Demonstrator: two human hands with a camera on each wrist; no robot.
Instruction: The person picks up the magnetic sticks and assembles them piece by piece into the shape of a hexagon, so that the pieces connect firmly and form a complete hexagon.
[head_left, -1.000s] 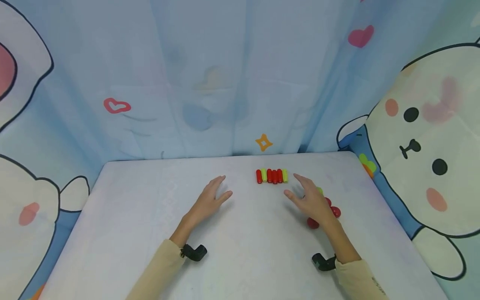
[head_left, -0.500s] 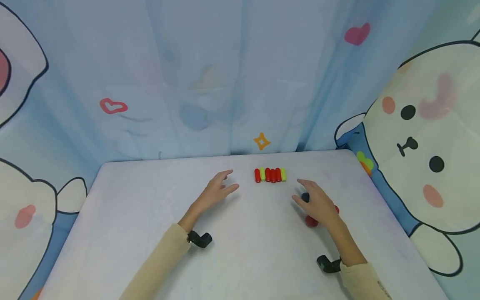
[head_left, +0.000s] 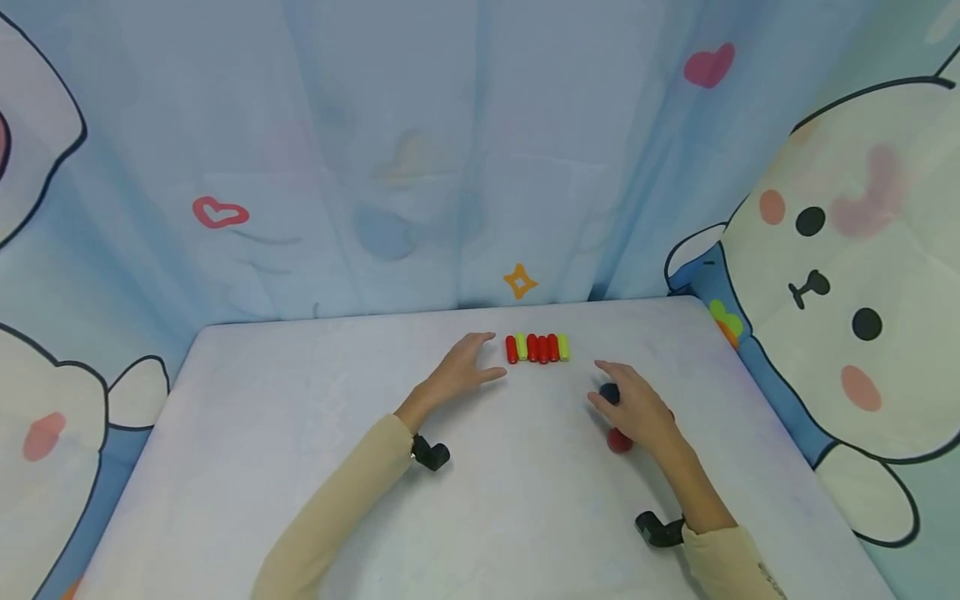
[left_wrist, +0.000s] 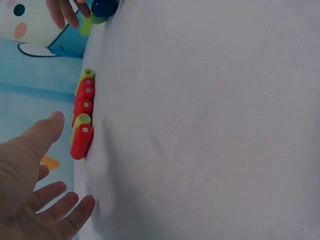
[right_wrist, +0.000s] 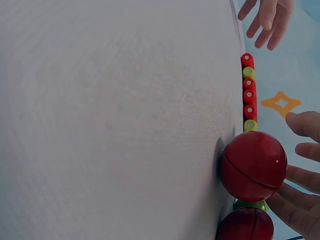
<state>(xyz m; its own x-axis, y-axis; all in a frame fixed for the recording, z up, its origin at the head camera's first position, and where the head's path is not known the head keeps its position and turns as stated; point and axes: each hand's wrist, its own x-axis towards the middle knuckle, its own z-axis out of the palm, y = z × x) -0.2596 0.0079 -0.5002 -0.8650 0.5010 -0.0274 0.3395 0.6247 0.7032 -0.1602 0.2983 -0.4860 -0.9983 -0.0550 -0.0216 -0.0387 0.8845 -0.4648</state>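
I judge the step in hand to be a reach of the left hand toward the row of sticks, which lies near the far edge of the surface, right of its middle. I'd bring the fingertips in low and slowly at the row's left end, since the sticks could roll. That hand is spread, thumb well apart from the fingers, holding nothing. I'd keep the right hand steady, as a nudge could send the dark ball or the red ball beside it rolling. Its fingers are parted and grip nothing; whether they touch a ball, I can't tell. Against a second ago, the left hand is much closer to the row, the right hand sits further toward the right edge, leaving the dark ball uncovered, and the row looks unmoved.
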